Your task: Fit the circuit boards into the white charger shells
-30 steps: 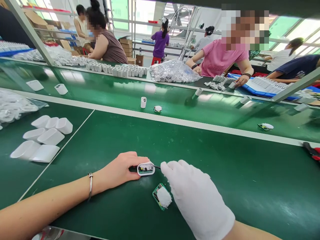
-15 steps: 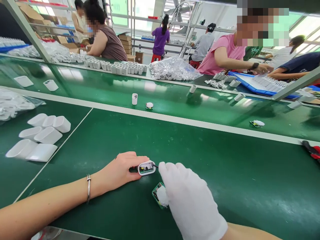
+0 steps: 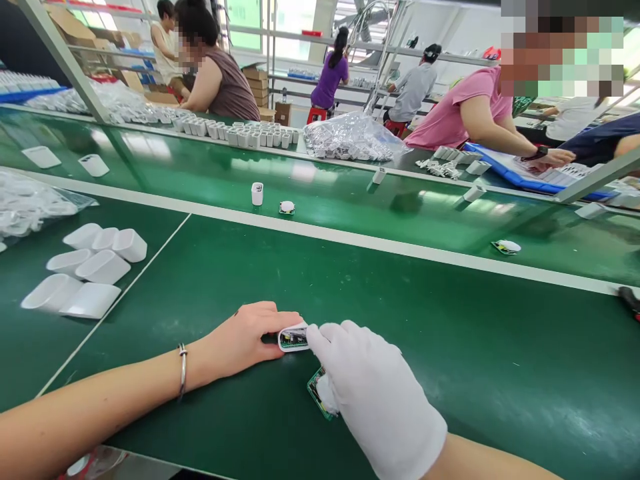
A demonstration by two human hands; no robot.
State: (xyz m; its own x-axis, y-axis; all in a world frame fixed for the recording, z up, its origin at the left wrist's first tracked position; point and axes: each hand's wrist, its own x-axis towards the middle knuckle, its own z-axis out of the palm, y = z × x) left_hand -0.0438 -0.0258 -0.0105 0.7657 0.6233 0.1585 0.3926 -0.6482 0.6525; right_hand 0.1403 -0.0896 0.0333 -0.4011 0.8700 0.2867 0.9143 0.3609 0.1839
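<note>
My bare left hand [image 3: 247, 337] holds a white plastic charger housing [image 3: 295, 327] on its side between thumb and fingers. The housing's open end faces me, and a circuit board [image 3: 289, 339] shows inside it. My right hand [image 3: 375, 393], in a white glove, is closed with its fingertips at the right end of that opening. Whatever it pinches is hidden behind the glove. Partly under the right hand, a second green circuit board [image 3: 315, 392] with a white pad on top lies on the table.
Several empty white housings [image 3: 103, 267] lie left, near a bag of white parts [image 3: 35, 207]. Beyond the pale strip [image 3: 350, 241], a green belt [image 3: 200, 183] carries a housing [image 3: 257, 194] and boards [image 3: 287, 207]. Dark-handled pliers [image 3: 629, 300] lie far right. Co-workers sit opposite.
My right fingertips have moved left onto the housing's opening, covering the thin dark piece that showed between them before. The things on the belt have shifted slightly left.
</note>
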